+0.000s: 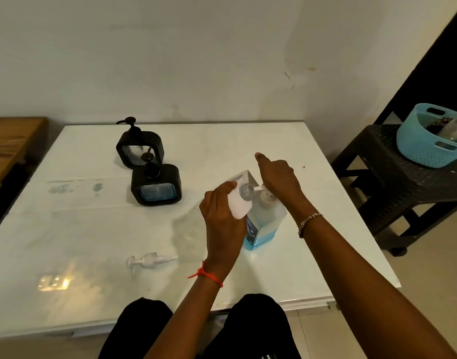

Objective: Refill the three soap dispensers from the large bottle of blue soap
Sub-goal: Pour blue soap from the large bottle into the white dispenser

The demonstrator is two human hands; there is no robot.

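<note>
The large bottle of blue soap (265, 224) stands at the right of the white table (92, 229). My right hand (279, 177) is arched over its white pump head (265, 198) and presses on it. My left hand (222, 224) grips a white square dispenser (237, 203), tilted so that its clear open neck (246, 190) meets the pump's nozzle. This dispenser's white pump (149, 260) lies loose on the table to the left. Two black square dispensers with pumps on stand at the back left: the near one (156, 185) shows blue soap, the far one (139, 149) looks clear.
A wooden surface (12, 143) adjoins the table on the left. A dark stool (393, 177) at the right carries a light blue basket (427, 141). Greenish smears (61, 189) mark the table's left part. My knees are under its front edge.
</note>
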